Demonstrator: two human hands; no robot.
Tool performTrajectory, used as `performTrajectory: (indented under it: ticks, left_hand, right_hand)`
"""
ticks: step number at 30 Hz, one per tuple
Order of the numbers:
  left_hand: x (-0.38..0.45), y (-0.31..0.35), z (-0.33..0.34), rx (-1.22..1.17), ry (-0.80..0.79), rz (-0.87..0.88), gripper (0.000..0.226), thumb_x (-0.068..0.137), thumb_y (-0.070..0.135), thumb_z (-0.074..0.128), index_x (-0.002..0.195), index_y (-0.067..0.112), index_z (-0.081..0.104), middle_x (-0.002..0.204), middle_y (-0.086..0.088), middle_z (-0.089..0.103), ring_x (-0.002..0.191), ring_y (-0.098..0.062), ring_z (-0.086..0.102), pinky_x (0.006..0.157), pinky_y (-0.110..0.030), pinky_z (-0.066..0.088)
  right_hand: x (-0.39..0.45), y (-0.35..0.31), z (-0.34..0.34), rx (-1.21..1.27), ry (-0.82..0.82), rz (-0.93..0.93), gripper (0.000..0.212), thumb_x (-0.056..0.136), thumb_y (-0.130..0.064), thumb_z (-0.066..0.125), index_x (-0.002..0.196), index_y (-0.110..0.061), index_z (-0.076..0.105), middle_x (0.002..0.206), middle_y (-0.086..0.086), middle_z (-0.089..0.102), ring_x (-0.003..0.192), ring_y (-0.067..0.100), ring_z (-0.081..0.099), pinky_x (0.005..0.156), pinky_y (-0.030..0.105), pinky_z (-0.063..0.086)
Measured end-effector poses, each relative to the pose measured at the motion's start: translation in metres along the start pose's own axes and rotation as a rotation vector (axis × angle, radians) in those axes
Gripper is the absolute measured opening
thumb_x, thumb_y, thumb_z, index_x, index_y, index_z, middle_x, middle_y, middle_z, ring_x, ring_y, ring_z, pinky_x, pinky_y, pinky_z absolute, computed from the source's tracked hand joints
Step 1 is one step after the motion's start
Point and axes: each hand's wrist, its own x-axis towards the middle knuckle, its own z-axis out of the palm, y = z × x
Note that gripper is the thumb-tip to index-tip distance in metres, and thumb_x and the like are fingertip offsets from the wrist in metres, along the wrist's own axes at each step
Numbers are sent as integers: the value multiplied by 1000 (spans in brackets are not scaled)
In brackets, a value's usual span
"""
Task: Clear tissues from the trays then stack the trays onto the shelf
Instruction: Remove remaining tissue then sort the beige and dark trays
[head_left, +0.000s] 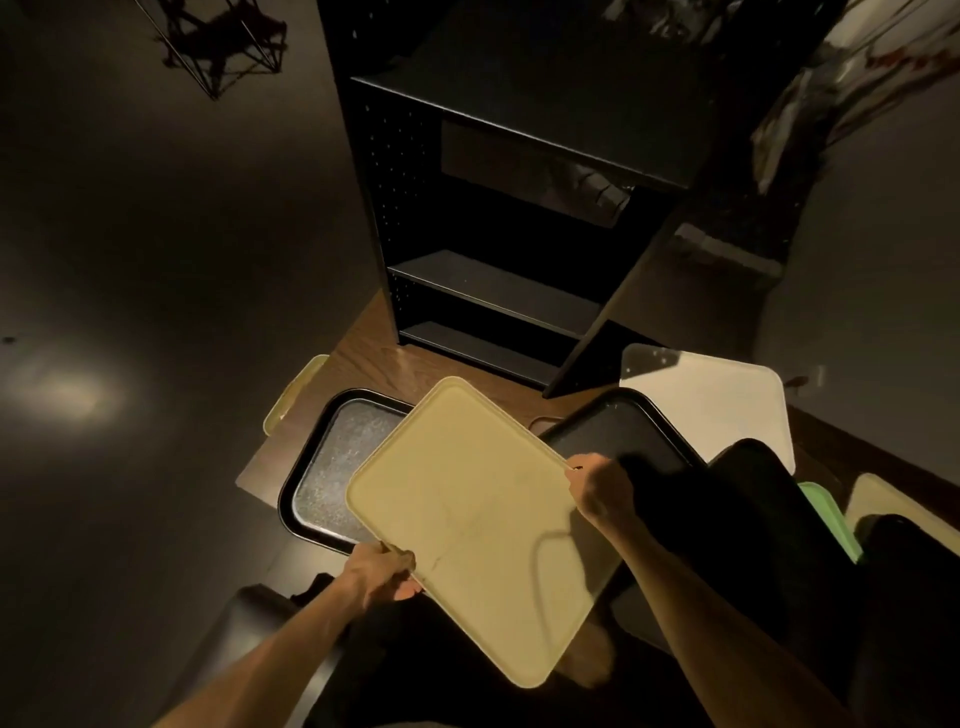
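Trays are the matter here: one yellow tray (467, 525), bare of tissue, is held above the wooden surface (363, 364), the left hand (382, 571) gripping its near-left edge and the right hand (597, 488) its far-right edge, fingers curled round the rim. Beyond the fingers the black shelf (498, 291) shows no tray, so stacking seems barely begun. Left, I count two black trays (322, 478), one white tray (727, 410), and yellow and green edges.

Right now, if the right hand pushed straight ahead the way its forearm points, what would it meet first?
Probably the black tray lying just beyond the right hand, which grips the yellow tray. The shelf stands farther along. Depth is hard to judge in this dim view.
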Motion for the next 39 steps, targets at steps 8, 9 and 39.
performTrajectory:
  ticks: [8, 9, 39]
  left_hand:
    - [9, -2, -4, 168, -2, 49, 20, 97, 12, 57, 105, -6, 58, 69, -18, 68, 43, -20, 64, 43, -28, 56]
    - [9, -1, -5, 185, 3, 54, 22, 97, 15, 57, 106, -6, 58, 73, -19, 69, 45, -21, 64, 44, -29, 57]
    - [-35, 33, 2, -190, 6, 298, 45, 100, 51, 39, 122, 16, 56, 110, -15, 66, 95, -32, 66, 63, -41, 61]
  right_hand:
    - [1, 1, 17, -185, -35, 131, 17, 84, -22, 71, 81, -13, 56, 76, 10, 60, 65, 27, 59, 47, 33, 51]
    - [0, 1, 17, -184, -31, 114, 17, 83, -22, 72, 85, -13, 59, 78, 10, 60, 67, 27, 59, 47, 33, 50]
    - [-25, -22, 1, -120, -83, 155, 17, 100, -13, 38, 94, -16, 54, 69, 4, 52, 64, 27, 62, 56, 28, 39]
